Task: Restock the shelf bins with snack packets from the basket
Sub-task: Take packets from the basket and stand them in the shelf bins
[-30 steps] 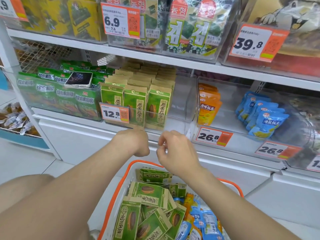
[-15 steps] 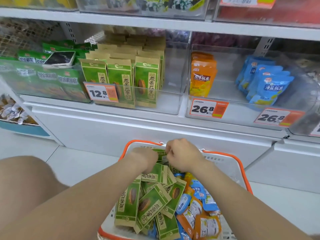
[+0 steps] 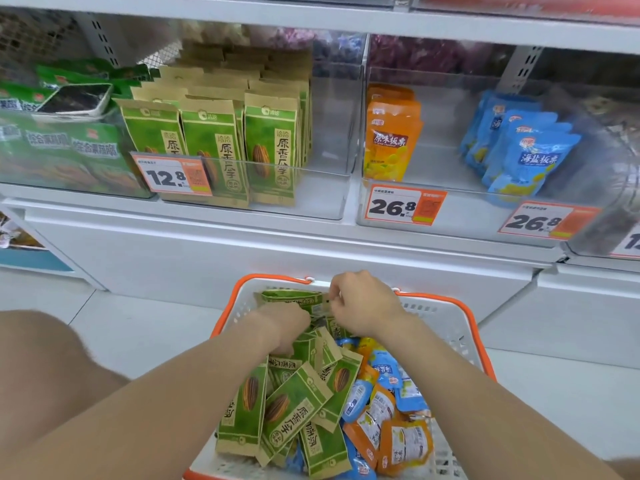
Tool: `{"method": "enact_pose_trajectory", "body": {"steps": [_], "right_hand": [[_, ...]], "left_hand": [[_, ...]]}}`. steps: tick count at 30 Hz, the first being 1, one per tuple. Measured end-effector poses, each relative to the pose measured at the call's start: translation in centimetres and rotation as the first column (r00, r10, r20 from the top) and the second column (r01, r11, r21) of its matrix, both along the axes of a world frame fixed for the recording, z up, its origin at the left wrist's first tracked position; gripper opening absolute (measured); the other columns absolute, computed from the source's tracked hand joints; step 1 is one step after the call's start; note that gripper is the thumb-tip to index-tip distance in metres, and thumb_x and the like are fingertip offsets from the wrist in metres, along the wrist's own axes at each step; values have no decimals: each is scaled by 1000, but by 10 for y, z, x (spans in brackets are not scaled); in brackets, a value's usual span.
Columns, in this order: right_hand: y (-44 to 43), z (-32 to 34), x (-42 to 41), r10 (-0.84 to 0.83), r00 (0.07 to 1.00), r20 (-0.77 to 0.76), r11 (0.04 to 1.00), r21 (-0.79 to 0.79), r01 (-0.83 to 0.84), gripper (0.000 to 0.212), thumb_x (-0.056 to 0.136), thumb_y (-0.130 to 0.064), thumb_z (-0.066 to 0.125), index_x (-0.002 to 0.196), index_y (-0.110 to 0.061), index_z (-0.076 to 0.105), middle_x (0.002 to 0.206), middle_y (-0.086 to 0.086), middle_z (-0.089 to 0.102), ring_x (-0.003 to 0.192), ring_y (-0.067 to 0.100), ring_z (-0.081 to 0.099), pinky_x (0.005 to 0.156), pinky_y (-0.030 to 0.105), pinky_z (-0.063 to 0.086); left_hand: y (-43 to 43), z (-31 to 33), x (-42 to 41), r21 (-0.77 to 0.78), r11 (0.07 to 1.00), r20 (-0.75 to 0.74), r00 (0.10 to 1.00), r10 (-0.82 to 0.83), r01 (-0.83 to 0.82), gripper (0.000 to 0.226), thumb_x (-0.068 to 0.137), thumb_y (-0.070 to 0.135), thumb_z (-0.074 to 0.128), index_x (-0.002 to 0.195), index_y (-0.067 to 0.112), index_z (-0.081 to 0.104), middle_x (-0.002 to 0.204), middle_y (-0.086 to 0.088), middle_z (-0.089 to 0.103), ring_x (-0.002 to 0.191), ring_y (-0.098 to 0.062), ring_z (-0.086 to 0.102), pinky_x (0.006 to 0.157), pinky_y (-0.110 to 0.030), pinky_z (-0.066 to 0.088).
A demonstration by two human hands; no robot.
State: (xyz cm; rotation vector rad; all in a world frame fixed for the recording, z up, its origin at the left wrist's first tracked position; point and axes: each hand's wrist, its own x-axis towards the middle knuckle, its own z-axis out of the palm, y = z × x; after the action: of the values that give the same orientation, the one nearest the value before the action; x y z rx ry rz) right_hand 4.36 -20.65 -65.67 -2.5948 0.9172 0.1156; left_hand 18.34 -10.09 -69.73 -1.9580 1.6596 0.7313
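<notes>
A white basket with an orange rim (image 3: 446, 299) sits on the floor below the shelf. It holds several green seed packets (image 3: 294, 407), plus orange packets (image 3: 405, 441) and blue packets (image 3: 384, 368) on its right side. My left hand (image 3: 287, 327) is knuckles up in the green pile, fingers curled down round a packet there. My right hand (image 3: 363, 303) pinches the edge of a green packet (image 3: 291, 297) at the basket's far end. On the shelf, a clear bin (image 3: 332, 188) holds rows of upright green packets (image 3: 273, 147), with a gap at its right.
To the right, another clear bin holds an orange packet row (image 3: 391, 140) and a blue packet row (image 3: 530, 150). The left bin has green bags with a phone (image 3: 76, 98) lying on top. Price tags hang on the bin fronts. My knee (image 3: 45, 358) is at the left.
Both hands dropped from in front of the shelf bin into the basket and closed on green packets. The view tilted down and came nearer the basket.
</notes>
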Motion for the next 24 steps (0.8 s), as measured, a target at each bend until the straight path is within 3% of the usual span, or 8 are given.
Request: {"method": "enact_pose_trajectory", "body": {"steps": [4,9,12,16,19,21,24], "right_hand": [[0,-1,-2,5,997,-71,999,42,-2,25,92,-20,55,110,-20,73,110,9,70,95,32,67,81,45,61],[0,0,-9,-44,981,-191,995,82,60,32,88,-30,63,119,-20,64,115,7,61,101,31,65,85,43,59],[-1,9,-8,-269,962,43,946,199,256,27,82,-44,64,104,-28,67,97,-1,70,90,25,70,81,42,61],[2,35,-3,-484,768,420,871,316,376,23,80,-44,54,82,-28,70,73,-9,72,71,11,69,71,38,60],[11,51,4,-545,584,601,834,460,305,13,89,-38,60,92,-28,69,78,-7,75,76,10,70,73,41,59],[18,61,7,-504,523,687,857,472,205,14,98,-37,62,108,-30,68,85,-5,76,80,11,71,73,42,60],[26,78,11,-383,486,786,921,365,136,22,102,-37,63,122,-26,64,91,-7,76,85,9,70,72,32,57]], "left_hand": [[0,9,-1,-20,1000,6,1000,-7,8,29,93,30,78,112,14,65,109,-3,68,90,-23,64,69,-32,49],[-3,29,12,-272,949,-100,985,139,-162,20,84,34,86,95,25,72,99,-1,70,94,-26,69,70,-33,49],[-5,47,23,-433,830,-254,931,262,-351,27,81,38,86,107,36,78,102,7,73,98,-19,66,75,-30,47],[-2,80,30,-448,601,-613,716,333,-662,17,75,27,94,82,37,82,76,13,76,75,-6,72,75,-32,61],[2,110,31,-339,427,-813,490,316,-838,16,77,15,94,86,19,81,75,2,78,71,-9,72,68,-31,63],[6,130,32,-256,351,-897,356,260,-901,22,79,12,92,97,9,79,84,-7,79,74,-12,73,64,-26,60],[12,158,35,-258,365,-925,338,174,-895,19,86,12,85,105,8,80,94,-11,80,79,-12,75,68,-23,60]]}}
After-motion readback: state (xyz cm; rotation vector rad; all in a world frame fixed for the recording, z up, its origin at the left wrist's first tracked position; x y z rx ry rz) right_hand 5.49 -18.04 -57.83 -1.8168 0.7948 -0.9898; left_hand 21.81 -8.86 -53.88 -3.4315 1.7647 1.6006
